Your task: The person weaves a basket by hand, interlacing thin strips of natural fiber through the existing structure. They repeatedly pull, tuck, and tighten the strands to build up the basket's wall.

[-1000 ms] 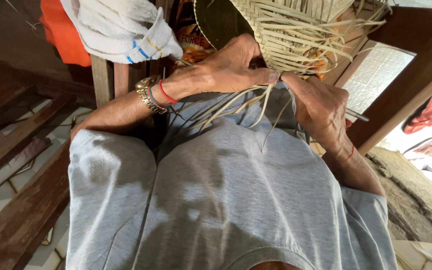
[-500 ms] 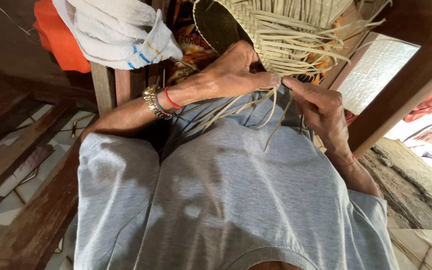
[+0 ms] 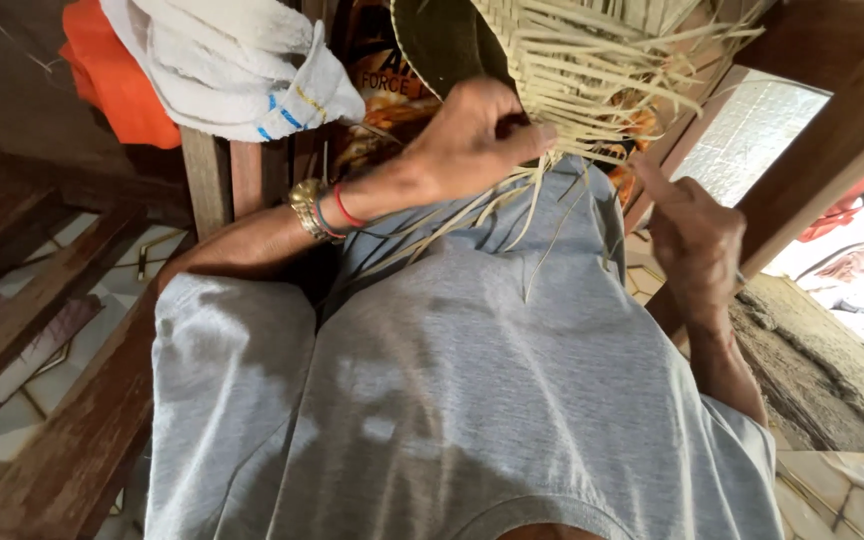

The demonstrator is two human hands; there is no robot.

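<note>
Two hands were at the half-woven straw piece, though only one had hold of it. The left hand was curled shut around the lower edge of the weave, thumb lying flat along the strips, apparently to keep the finished rows from slackening; loose pale straw ends trailed down from under its fingers across the grey shirt. The right hand stood just beside and below that edge, apart from it, fingers loosely bent with the forefinger pointing up toward the dangling strips; it gripped nothing that I could see. The weave itself hung above both sets of fingers, seemingly held up close where the eyes could follow it. Bangles and a red thread sat on the left wrist. Beyond the left knuckles, a white cloth lay draped over something orange on a wooden rail.
</note>
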